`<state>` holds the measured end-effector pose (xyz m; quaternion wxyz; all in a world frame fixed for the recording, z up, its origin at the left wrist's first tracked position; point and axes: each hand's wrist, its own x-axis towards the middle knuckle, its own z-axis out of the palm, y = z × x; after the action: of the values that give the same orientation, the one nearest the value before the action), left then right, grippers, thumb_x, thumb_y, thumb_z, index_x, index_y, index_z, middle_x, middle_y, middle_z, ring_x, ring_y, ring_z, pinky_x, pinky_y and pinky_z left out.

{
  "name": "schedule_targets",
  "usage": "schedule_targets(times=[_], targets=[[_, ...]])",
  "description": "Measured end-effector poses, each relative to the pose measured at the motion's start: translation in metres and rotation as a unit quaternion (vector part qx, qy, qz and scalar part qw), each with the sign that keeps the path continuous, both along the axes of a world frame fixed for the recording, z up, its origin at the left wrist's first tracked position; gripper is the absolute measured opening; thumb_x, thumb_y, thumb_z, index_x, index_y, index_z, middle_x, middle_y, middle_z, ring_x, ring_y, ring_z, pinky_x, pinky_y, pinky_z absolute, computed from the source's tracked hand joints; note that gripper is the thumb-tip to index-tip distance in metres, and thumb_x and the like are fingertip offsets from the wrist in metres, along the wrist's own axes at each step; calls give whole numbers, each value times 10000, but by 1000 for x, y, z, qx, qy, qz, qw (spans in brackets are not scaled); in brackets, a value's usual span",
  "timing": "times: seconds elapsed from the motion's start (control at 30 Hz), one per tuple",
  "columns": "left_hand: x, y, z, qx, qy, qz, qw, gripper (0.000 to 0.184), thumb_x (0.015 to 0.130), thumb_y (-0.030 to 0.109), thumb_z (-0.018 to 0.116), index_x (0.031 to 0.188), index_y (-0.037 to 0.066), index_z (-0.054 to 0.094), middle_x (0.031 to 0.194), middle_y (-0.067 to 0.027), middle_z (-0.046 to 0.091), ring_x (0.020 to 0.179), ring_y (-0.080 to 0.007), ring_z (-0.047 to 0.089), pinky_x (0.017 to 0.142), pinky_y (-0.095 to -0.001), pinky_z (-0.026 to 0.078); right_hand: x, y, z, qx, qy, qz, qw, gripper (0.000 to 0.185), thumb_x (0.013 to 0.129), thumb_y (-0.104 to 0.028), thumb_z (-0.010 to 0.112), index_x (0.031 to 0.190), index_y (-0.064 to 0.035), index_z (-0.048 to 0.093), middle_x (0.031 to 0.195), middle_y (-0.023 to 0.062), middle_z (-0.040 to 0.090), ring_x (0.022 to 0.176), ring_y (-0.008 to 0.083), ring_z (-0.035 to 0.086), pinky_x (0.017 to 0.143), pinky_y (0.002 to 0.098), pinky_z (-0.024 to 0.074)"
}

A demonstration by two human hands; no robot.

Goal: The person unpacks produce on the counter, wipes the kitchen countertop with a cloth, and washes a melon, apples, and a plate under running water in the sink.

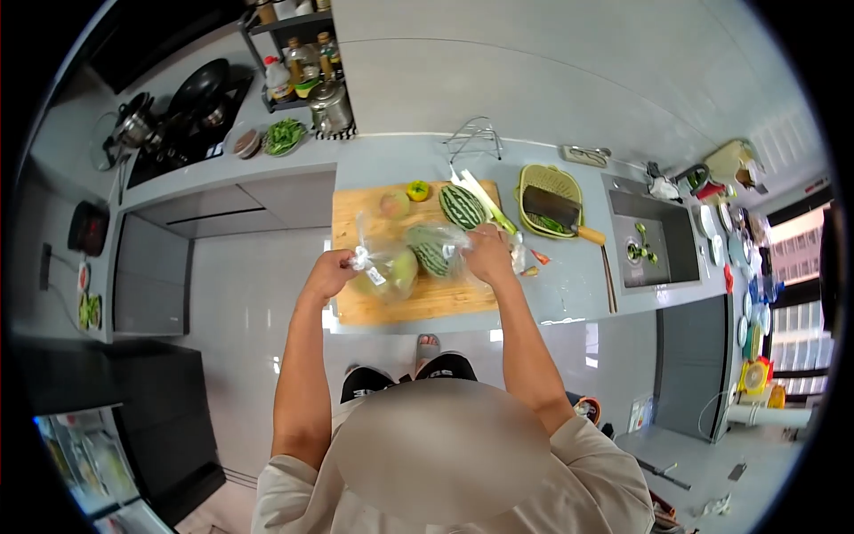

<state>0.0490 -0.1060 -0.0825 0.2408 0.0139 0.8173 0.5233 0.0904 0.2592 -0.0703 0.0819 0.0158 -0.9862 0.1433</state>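
My left hand point(332, 270) is closed on the gathered, knotted end of a clear plastic bag point(377, 260) with a white label. Roundish yellow-green fruit shows blurred inside it. My right hand point(487, 256) pinches clear plastic at the other side; I cannot tell whether this is the same bag or a second one. A small striped watermelon point(431, 254) lies between my hands, partly behind plastic. Behind it on the wooden cutting board point(427, 309) are another striped watermelon point(462, 206), a greenish-orange fruit point(417, 190), a pale round fruit point(393, 205) and leek-like stalks point(480, 191).
Right of the board, a cleaver point(553, 206) rests across a green basket point(572, 178), near chopsticks point(609, 279) and a sink point(663, 278) with greens inside. A wire rack point(474, 138) stands behind. Leafy greens point(285, 135) and a stove point(182, 136) are at the left.
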Motion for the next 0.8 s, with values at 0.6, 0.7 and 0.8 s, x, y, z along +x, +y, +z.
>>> schedule_targets(times=[0.6,0.7,0.8], targets=[[241,-248,50,149,16,432,890,290,929,92,752,1205,9,717,908,24,630,768,-75,523,685,-252,436,36,-294,66,-484,-221,138,835,198,982,-68,665,1168,-10,697,998,60,732,878,146,635,819,325,513],[316,-317,68,161,42,495,853,227,955,85,703,1171,21,731,855,37,607,735,-67,485,664,-245,400,76,-398,82,-506,-263,189,799,198,998,-62,647,1181,-1,690,1020,38,729,885,128,631,818,308,511],[397,-385,80,143,61,574,804,180,964,56,683,1132,17,736,881,28,642,739,-54,500,653,-247,396,118,-502,93,-496,-333,235,767,205,1008,-47,631,1199,2,687,1032,24,724,899,106,634,813,292,512]])
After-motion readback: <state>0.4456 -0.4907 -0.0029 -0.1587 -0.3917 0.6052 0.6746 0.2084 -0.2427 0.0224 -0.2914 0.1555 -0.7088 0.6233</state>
